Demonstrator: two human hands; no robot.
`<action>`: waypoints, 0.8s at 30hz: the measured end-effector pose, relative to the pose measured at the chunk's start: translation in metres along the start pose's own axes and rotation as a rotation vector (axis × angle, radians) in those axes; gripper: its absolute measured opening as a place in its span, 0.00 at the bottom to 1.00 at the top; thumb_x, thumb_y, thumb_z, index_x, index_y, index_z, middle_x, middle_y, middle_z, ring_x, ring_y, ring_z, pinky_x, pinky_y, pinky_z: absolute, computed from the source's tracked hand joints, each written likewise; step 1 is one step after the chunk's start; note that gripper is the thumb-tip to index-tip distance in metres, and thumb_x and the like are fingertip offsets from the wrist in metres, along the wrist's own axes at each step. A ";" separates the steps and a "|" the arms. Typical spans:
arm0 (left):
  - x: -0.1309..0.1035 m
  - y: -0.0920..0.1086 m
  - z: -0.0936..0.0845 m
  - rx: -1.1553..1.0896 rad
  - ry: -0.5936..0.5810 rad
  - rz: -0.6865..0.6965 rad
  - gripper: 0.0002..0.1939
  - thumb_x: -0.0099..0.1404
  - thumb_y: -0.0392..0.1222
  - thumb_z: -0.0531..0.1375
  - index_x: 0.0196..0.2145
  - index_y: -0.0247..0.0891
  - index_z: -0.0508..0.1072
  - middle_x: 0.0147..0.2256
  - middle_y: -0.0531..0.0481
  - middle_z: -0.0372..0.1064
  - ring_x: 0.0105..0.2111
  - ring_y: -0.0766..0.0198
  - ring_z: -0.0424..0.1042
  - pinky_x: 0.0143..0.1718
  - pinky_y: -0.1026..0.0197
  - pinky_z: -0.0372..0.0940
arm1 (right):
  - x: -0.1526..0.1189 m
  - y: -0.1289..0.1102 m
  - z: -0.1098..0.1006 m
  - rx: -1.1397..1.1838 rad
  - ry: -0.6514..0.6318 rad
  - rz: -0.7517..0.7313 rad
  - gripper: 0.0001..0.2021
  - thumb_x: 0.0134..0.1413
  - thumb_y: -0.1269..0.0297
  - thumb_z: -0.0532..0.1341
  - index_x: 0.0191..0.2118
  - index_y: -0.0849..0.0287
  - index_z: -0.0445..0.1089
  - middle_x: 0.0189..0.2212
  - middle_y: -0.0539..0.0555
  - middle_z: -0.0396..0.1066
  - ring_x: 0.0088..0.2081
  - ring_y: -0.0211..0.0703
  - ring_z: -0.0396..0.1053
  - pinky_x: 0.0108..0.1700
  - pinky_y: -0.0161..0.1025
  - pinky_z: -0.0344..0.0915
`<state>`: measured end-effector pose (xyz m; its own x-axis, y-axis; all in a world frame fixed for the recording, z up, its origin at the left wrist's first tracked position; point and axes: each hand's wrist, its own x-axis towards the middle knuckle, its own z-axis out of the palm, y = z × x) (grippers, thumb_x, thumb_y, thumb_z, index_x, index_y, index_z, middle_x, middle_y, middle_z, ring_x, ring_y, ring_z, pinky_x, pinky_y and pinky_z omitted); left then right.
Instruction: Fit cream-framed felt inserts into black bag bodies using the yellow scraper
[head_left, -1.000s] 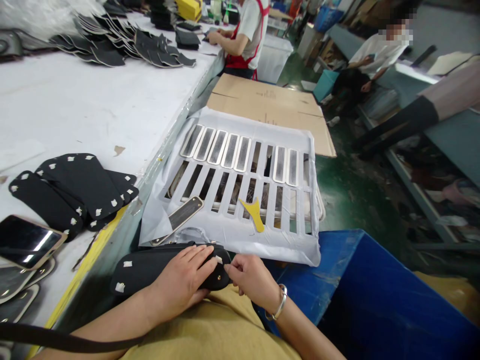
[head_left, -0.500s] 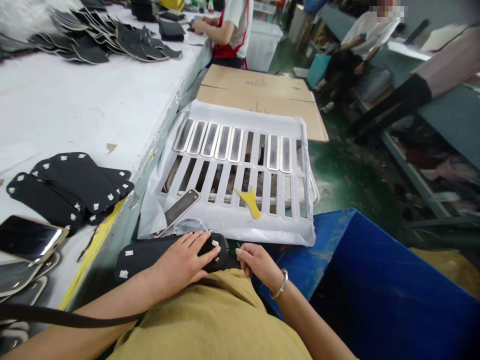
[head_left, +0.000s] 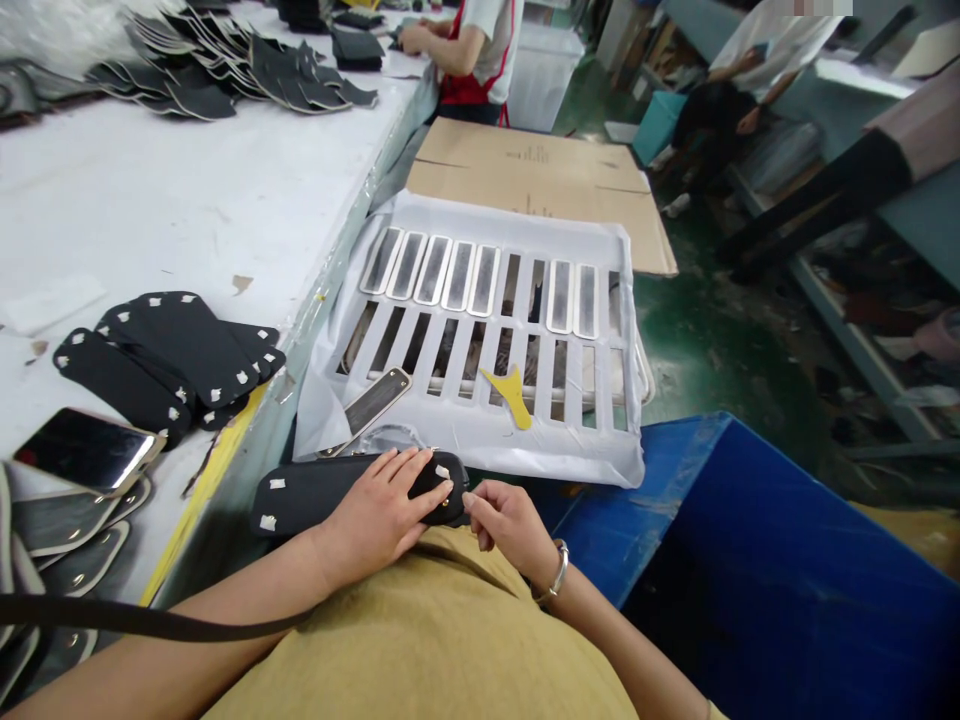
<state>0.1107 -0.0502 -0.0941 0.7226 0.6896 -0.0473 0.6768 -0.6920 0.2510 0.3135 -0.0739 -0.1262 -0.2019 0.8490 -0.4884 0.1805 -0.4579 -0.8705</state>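
Under my left hand (head_left: 386, 510) lies a long black rounded panel (head_left: 311, 490) with small white tabs near its ends. That hand is open, its fingers spread flat over the panel's right part. Close to the panel's right tip is my right hand (head_left: 510, 525), its thumb and forefinger pinched together; what they hold, if anything, is too small to make out. Just beyond the panel, a grey strip with a pale edge (head_left: 379, 397) rests slantwise on a white slotted rack (head_left: 465, 440). A yellow forked piece (head_left: 514, 397) also lies on the rack.
Several pale-edged strips (head_left: 433, 270) lie in the rack's far row. On the white table (head_left: 150, 210) at left are black panels (head_left: 187, 345), a phone (head_left: 86, 450) and dark pieces (head_left: 292, 75). A blue bin (head_left: 720, 500) stands right; cardboard (head_left: 540, 165) and people (head_left: 480, 50) are beyond.
My right hand has moved slightly up and left, closer to the panel's tip. My left hand stays spread on the panel. The whole view has shifted a little.
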 end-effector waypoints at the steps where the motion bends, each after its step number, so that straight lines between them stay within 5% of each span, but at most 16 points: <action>1: 0.000 -0.001 0.000 -0.010 0.004 0.004 0.25 0.58 0.41 0.61 0.54 0.44 0.65 0.58 0.37 0.53 0.57 0.46 0.54 0.55 0.42 0.53 | -0.001 -0.001 0.002 -0.021 0.023 0.000 0.15 0.51 0.56 0.56 0.22 0.60 0.61 0.14 0.46 0.63 0.13 0.30 0.58 0.16 0.27 0.55; 7: -0.007 -0.014 0.009 -0.127 0.075 -0.027 0.34 0.56 0.38 0.62 0.59 0.39 0.56 0.58 0.38 0.55 0.57 0.50 0.55 0.57 0.45 0.53 | -0.004 -0.005 0.010 -0.198 0.136 0.020 0.15 0.52 0.54 0.56 0.23 0.60 0.64 0.15 0.47 0.64 0.14 0.31 0.62 0.17 0.27 0.56; 15: -0.009 -0.018 0.015 -0.254 0.151 -0.089 0.42 0.53 0.36 0.63 0.61 0.37 0.48 0.55 0.39 0.57 0.55 0.51 0.58 0.56 0.48 0.56 | -0.002 -0.023 0.026 -0.051 0.116 0.131 0.13 0.50 0.55 0.56 0.23 0.59 0.61 0.14 0.45 0.61 0.12 0.31 0.58 0.13 0.28 0.53; 24: -0.005 -0.021 0.014 -0.273 0.183 -0.073 0.43 0.51 0.35 0.63 0.61 0.36 0.48 0.53 0.40 0.60 0.53 0.52 0.60 0.55 0.47 0.57 | -0.002 -0.040 0.017 -0.582 0.114 -0.097 0.15 0.51 0.62 0.54 0.18 0.58 0.55 0.14 0.46 0.57 0.18 0.31 0.53 0.20 0.31 0.47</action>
<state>0.0943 -0.0420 -0.1124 0.6195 0.7794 0.0936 0.6453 -0.5736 0.5046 0.2899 -0.0618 -0.0919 -0.1453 0.9173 -0.3708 0.6704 -0.1844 -0.7187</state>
